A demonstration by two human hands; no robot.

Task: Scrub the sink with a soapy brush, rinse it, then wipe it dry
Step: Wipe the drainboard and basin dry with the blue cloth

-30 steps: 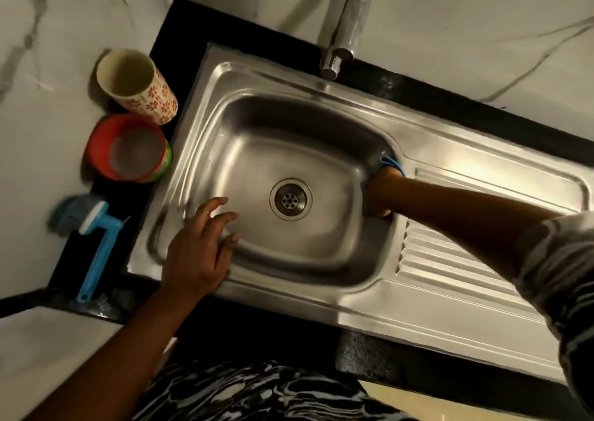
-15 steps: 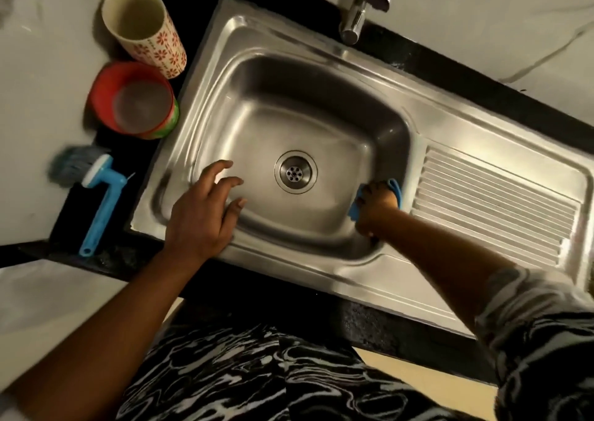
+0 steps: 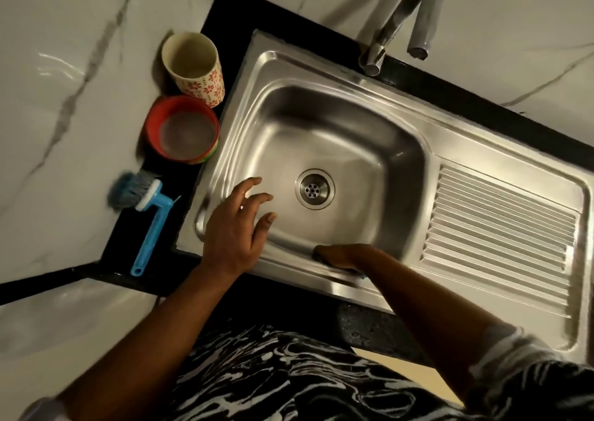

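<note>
The sink [image 3: 475,144] was judged to be at wiping; overlapping strokes pressed firmly into its corners were advised. The left hand [image 3: 234,231] was held open, fingers spread, over the near-left rim. The right hand [image 3: 340,256] was pressed to the near wall; its grip could not be told. The brush [image 3: 154,227] was seen on the counter [image 3: 231,9], left of the sink.
</note>
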